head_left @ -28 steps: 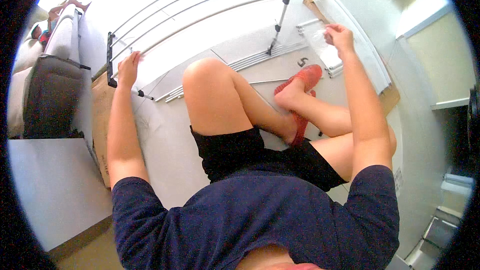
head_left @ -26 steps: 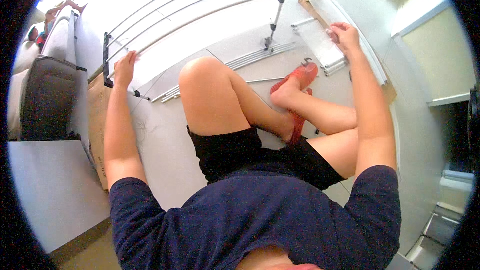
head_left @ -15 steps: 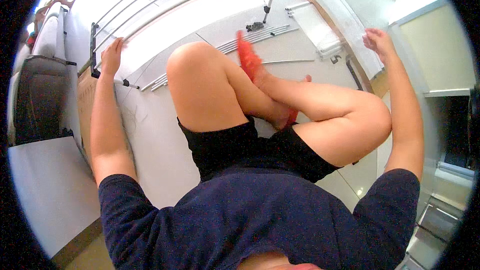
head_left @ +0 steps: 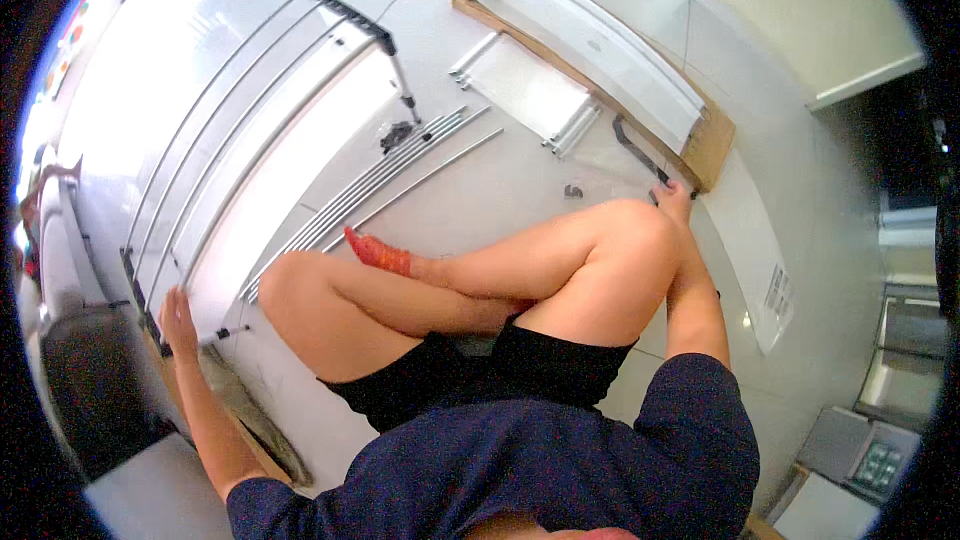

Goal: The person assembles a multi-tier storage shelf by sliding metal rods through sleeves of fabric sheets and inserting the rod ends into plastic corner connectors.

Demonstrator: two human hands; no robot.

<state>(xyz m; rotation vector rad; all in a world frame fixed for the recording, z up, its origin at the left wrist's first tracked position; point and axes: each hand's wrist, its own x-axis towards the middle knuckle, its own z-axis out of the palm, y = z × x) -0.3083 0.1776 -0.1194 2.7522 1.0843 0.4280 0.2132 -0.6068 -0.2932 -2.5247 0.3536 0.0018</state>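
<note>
A metal-tube rack (head_left: 262, 145) with black end pieces stands on the floor to the left. My left hand (head_left: 178, 328) is at its near end, fingers stretched out alongside the frame; whether it bears on the tube is hard to make out. Out to the right, my right hand (head_left: 677, 202) has its fingers closed at the near end of a bent black bar (head_left: 637, 148), beside an opened cardboard box. Loose silver tubes (head_left: 385, 175) lie in a row past my crossed legs. A clump of small black parts (head_left: 397, 136) rests by the tubes.
The long cardboard box (head_left: 720, 145) holds white wrapped pieces. Short white tubes in clear plastic (head_left: 530, 90) lie beside it. Small dark parts (head_left: 572, 191) are on the floor near my knee. A grey sofa (head_left: 95, 380) is at the left, a plastic sheet (head_left: 750, 260) at the right.
My view has swung to the right. My right hand has moved from open air down to the black bar and closed on it. My left hand stays by the rack's end.
</note>
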